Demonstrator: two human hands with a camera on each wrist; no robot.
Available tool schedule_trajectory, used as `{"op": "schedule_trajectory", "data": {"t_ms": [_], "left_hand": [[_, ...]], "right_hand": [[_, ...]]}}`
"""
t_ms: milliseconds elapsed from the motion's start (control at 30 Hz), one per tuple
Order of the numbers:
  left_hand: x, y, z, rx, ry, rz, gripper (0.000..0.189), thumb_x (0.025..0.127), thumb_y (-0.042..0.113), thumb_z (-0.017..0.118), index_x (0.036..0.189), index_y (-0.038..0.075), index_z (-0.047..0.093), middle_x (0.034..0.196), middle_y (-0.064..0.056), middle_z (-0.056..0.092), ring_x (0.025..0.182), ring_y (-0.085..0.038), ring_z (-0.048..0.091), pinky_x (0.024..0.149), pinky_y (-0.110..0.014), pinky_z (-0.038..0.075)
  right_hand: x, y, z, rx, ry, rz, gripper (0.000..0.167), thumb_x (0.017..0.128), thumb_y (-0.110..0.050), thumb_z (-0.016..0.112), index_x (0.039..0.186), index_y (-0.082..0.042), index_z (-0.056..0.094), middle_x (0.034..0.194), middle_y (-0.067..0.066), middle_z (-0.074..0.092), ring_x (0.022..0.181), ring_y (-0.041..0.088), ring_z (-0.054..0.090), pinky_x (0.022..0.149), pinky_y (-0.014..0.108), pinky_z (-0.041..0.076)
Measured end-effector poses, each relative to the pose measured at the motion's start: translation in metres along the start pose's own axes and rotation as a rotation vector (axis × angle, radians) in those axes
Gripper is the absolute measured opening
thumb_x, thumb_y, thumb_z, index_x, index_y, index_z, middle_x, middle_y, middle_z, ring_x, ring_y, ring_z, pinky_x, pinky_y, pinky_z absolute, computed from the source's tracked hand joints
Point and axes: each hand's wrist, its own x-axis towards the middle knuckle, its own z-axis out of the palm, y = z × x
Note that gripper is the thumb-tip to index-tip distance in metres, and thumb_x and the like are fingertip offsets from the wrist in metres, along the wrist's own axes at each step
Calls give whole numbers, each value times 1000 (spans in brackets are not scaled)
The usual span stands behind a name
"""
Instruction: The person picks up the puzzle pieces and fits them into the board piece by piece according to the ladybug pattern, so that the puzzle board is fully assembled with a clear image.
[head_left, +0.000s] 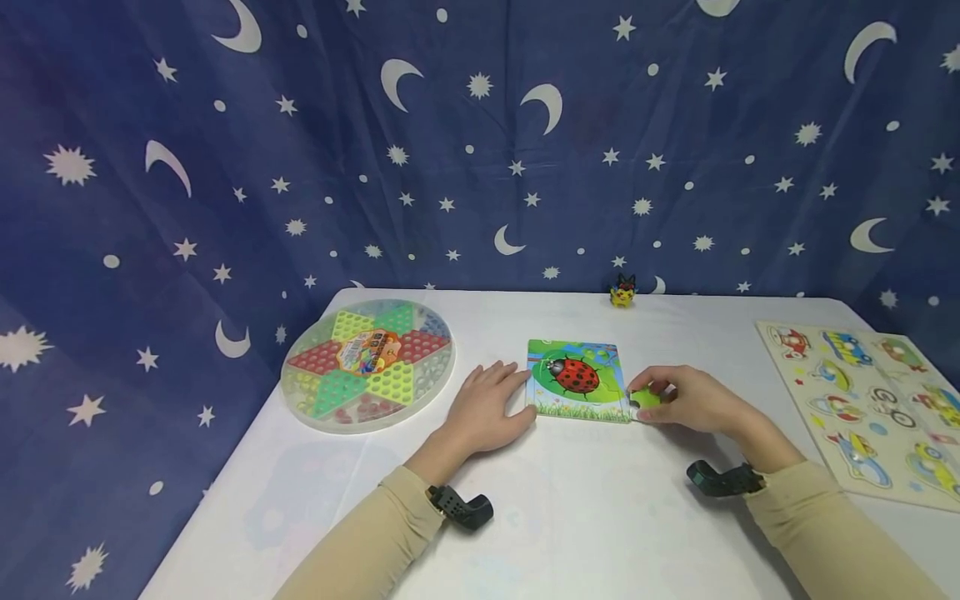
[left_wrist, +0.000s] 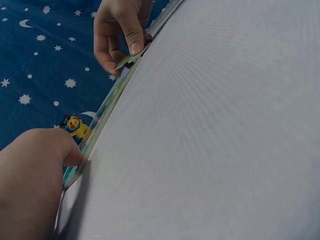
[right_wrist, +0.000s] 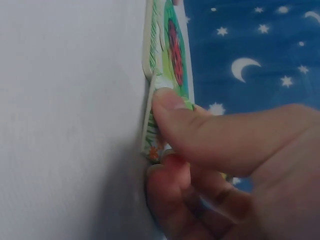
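A square ladybug jigsaw puzzle (head_left: pixel 576 377) lies flat on the white table in the head view. My left hand (head_left: pixel 489 408) rests at its left edge, fingers spread and fairly straight, the thumb touching the lower left side. At the opposite side, my right hand (head_left: pixel 686 400) pinches a green puzzle piece (head_left: pixel 644 398) between thumb and fingers, close against the puzzle's right edge. The right wrist view shows that piece (right_wrist: pixel 151 151) with a printed orange flower, slightly tilted beside the puzzle (right_wrist: pixel 175 50); my fingers cover part of it.
On the left stands a round Chinese checkers board (head_left: pixel 369 365) under a clear cover. A wooden picture board (head_left: pixel 870 408) lies to the right. At the table's back edge is a small yellow figurine (head_left: pixel 622 293), before a blue star-and-moon curtain (head_left: pixel 480 167).
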Motion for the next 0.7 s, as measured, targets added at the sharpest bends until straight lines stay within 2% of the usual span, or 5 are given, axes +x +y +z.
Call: {"op": "schedule_trajectory", "data": {"t_ms": [167,400,533,700], "left_hand": [[0,-1,0,-4,-1,0,65,96,50,51,151,18,53,157,-8,46,150,-29,33,124,-47,16],[1,-2,0,-3,-1,-3,64,96,50,51,151,18,53,157,-8,46,150,-28,32,125,-46,16],[1,-2,0,-2,-1,-1,64,96,50,51,151,18,53,157,-8,46,150,-28,32,124,-47,16],[1,-2,1,3,-5,-3,64,96,51,51,152,19,53,157,-7,46,150,-28,32,124,-46,15]], "right_hand": [[5,-7,5,-39,13,-14,37,83,-21,87,116,-14,73,99,5,60,79,20,54,67,35,45],[10,-14,8,-109,18,9,36,83,-19,87,117,-17,76,108,6,68,88,20,62,76,39,51],[10,-17,7,-120,5,4,36,83,-18,87,117,-16,78,113,9,71,89,20,62,76,39,52],[11,-18,9,-125,3,-7,35,83,-16,86,117,-14,78,109,7,71,90,21,63,78,41,53]]}}
